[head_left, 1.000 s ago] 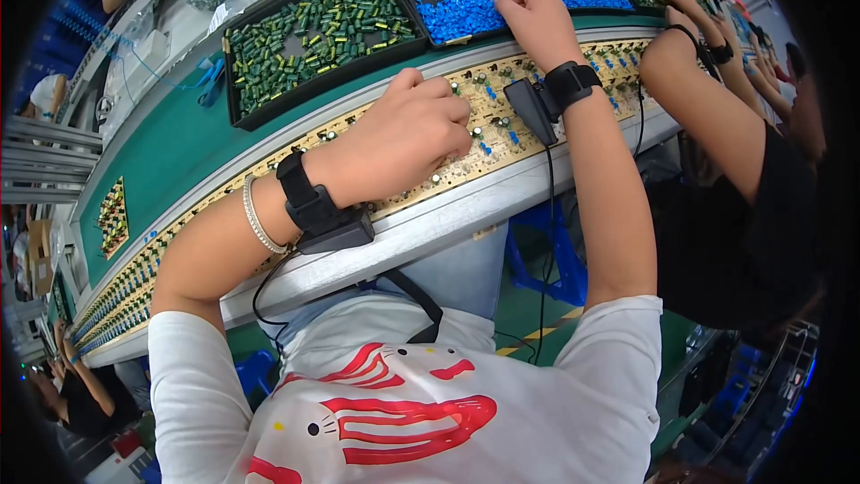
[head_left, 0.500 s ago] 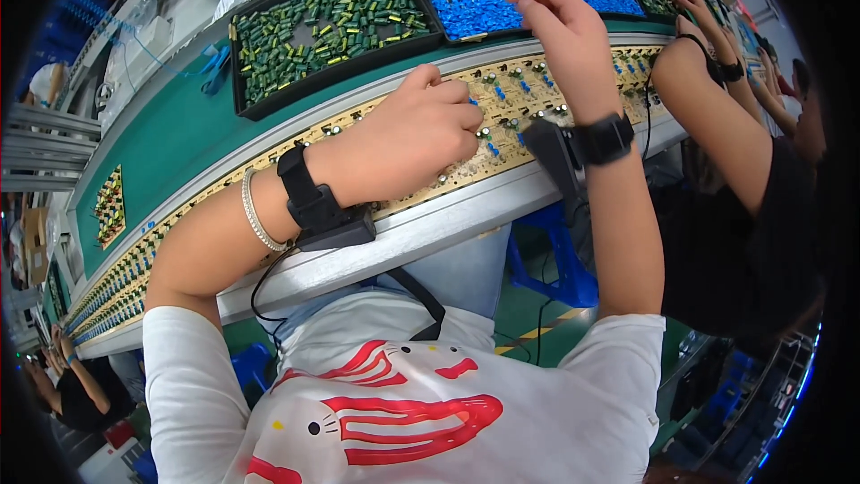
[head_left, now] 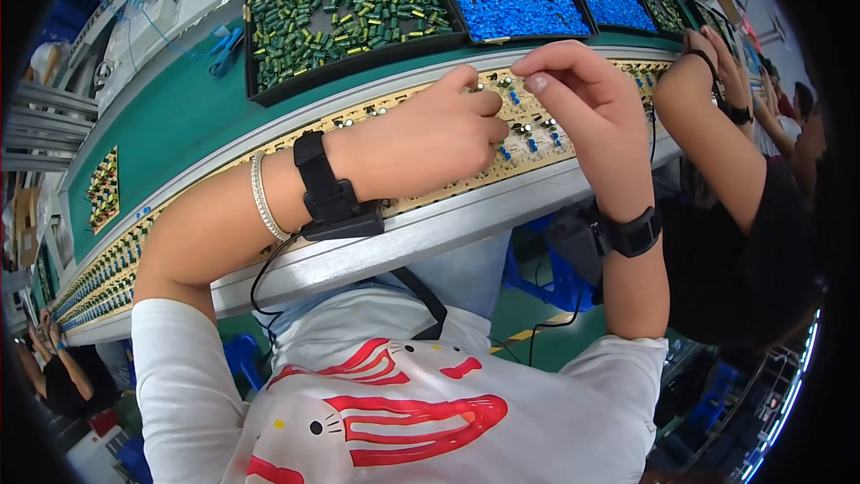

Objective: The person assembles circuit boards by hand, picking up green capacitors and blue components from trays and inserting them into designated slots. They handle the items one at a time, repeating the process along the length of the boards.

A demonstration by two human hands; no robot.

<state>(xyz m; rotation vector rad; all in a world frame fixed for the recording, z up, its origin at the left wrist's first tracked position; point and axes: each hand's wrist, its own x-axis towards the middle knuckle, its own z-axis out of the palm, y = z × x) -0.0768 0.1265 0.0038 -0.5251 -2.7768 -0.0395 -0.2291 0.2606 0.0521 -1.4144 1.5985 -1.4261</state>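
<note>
Bright, even light glares off the metal rail (head_left: 439, 233), while the fisheye-bent rim seems soft and dark.

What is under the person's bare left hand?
The left hand is over tan circuit boards carrying small blue and green components, visible around it. Whatever it covers or might hold is hidden.

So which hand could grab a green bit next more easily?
Probably the left hand: it's nearer the green bits. The right hand is further right, nearer the blue bits. I can't tell whether either hand is holding something.
</note>
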